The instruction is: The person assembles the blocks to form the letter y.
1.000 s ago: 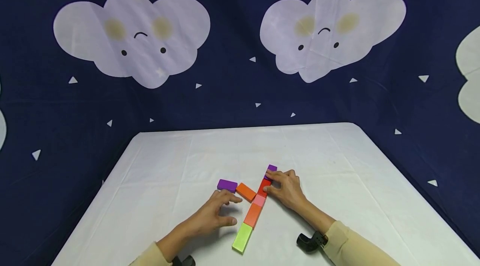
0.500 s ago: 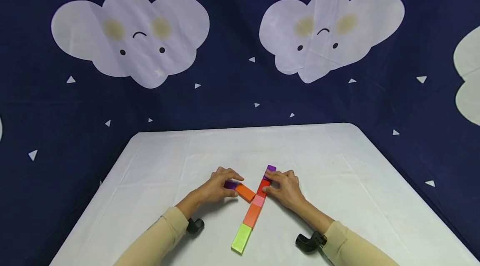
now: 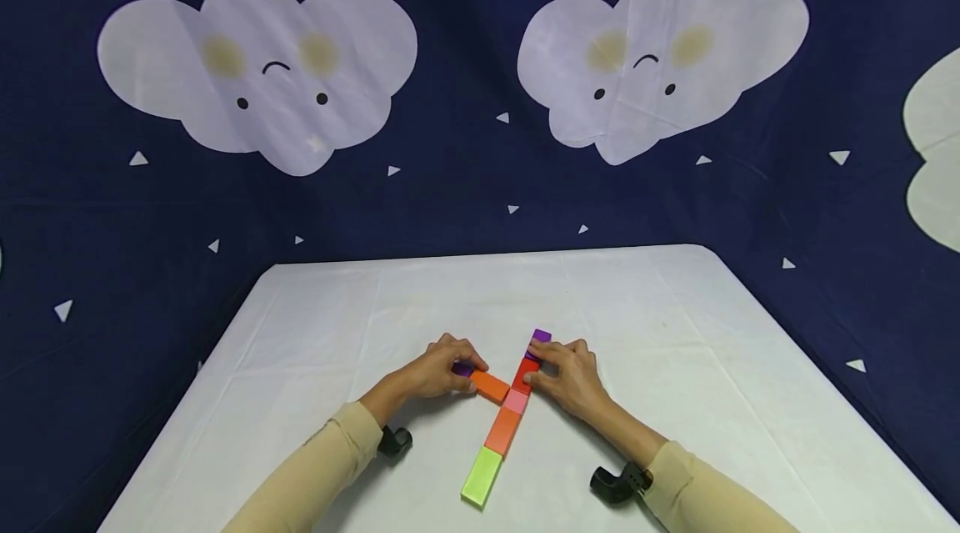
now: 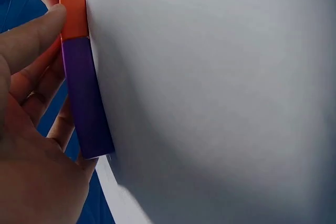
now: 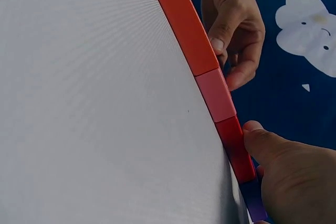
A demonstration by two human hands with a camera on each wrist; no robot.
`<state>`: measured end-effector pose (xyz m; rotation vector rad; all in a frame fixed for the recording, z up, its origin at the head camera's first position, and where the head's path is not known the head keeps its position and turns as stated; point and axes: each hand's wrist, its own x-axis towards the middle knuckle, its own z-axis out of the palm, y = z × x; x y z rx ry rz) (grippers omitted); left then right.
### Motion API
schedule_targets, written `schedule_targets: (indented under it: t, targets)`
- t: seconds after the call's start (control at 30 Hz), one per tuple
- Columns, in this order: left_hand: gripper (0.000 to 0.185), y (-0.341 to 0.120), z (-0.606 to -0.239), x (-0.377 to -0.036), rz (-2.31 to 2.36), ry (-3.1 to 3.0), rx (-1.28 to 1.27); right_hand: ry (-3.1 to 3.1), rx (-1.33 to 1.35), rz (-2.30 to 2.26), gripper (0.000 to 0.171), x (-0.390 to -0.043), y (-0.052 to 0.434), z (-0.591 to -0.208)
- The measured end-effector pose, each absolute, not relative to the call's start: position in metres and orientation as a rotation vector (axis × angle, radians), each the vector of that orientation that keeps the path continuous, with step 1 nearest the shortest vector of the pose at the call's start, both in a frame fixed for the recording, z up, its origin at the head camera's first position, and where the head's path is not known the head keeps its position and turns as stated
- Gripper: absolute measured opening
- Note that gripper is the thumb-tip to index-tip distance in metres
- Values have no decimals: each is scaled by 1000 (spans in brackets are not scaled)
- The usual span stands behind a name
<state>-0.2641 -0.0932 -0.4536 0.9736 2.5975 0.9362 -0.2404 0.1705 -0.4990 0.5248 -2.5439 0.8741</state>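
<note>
My left hand (image 3: 444, 368) pinches the orange block (image 3: 490, 387) near its joint with a purple block (image 3: 463, 369). In the left wrist view the thumb lies against the orange block (image 4: 73, 9), and the purple block (image 4: 86, 98) touches its end. My right hand (image 3: 572, 377) grips at the red block (image 3: 524, 375), thumb on its side, with fingertips reaching the far purple block (image 3: 542, 336). The right wrist view shows that thumb on the red block (image 5: 234, 148); the fingertips are mostly hidden. A pink block (image 3: 515, 402) adjoins the red one.
The slanted row continues nearer with an orange-red block (image 3: 503, 431) and a lime green block (image 3: 482, 476). All lie on a white-covered table (image 3: 637, 299). A dark blue cloth (image 3: 465, 208) with cloud prints hangs behind it. Black cameras sit on both wrists.
My left hand has moved forward from beside the blocks and taken hold of the orange block, covering much of the left purple one. The right hand stays at the red block.
</note>
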Motion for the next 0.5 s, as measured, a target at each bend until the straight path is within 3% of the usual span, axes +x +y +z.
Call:
schedule_targets:
  t: [0.5]
  targets:
    - [35,-118,-455,-260,1002,2654,950,-2567,518,915,50,-240,170,-498]
